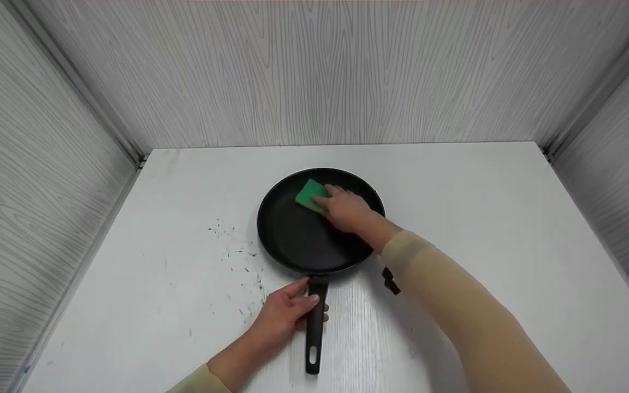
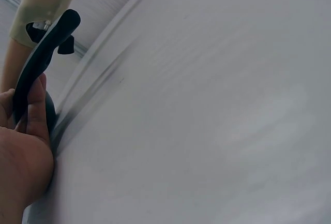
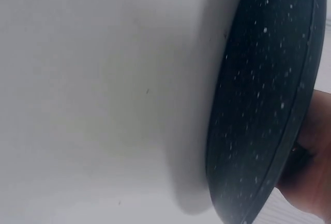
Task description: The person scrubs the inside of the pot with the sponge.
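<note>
A black frying pan (image 1: 303, 240) lies on the white table, its handle (image 1: 314, 355) toward me. My left hand (image 1: 284, 311) grips that handle near the pan's body, thumb on top and fingertips showing on the far side. In the left wrist view the dark handle (image 2: 44, 53) rises out of the left hand (image 2: 26, 151). Inside the pan, my right hand (image 1: 347, 210) holds a green sponge (image 1: 311, 195) with a yellowish edge against the upper part of the cooking surface. The right wrist view shows the pan's speckled outer wall (image 3: 264, 89).
Dark crumbs (image 1: 238, 252) are scattered over the table (image 1: 156, 305) left of the pan. Grey wood-grain panels (image 1: 314, 71) stand along the back and both sides. A dark strap-like piece (image 1: 390, 281) shows at the right sleeve.
</note>
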A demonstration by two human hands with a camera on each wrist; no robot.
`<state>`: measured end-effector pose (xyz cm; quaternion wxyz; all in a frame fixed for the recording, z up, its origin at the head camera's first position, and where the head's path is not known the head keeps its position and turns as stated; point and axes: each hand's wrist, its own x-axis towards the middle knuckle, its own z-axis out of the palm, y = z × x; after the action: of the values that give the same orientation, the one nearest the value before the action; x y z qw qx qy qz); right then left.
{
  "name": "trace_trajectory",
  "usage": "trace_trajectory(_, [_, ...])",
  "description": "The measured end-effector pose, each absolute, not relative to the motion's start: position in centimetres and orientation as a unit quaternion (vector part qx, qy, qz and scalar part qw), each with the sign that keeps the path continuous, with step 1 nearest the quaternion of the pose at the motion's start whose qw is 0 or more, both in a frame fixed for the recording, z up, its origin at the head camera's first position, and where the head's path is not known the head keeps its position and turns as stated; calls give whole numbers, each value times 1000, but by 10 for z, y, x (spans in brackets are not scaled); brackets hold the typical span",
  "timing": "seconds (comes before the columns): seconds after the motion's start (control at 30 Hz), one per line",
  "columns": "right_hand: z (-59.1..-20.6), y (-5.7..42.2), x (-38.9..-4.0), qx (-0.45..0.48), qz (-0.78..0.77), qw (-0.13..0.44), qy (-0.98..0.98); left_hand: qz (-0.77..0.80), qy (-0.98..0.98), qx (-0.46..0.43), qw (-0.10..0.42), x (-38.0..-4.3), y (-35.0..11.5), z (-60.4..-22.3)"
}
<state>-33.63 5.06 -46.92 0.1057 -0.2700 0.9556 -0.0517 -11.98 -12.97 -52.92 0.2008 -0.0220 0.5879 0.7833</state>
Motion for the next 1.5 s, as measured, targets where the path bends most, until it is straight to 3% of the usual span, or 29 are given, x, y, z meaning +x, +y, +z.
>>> trace_trajectory(0.67, [-462,80,-344,-276,-21,86,957,788,583,1,197,-120,-130,-531])
trace_trajectory(1.1, [-454,95,-338,-284,-11,125,951,789,582,-10,198,-119,-130,-530])
trace_trajectory(1.5, [-450,105,-327,-310,17,107,945,789,580,-9,203,-119,-130,-529])
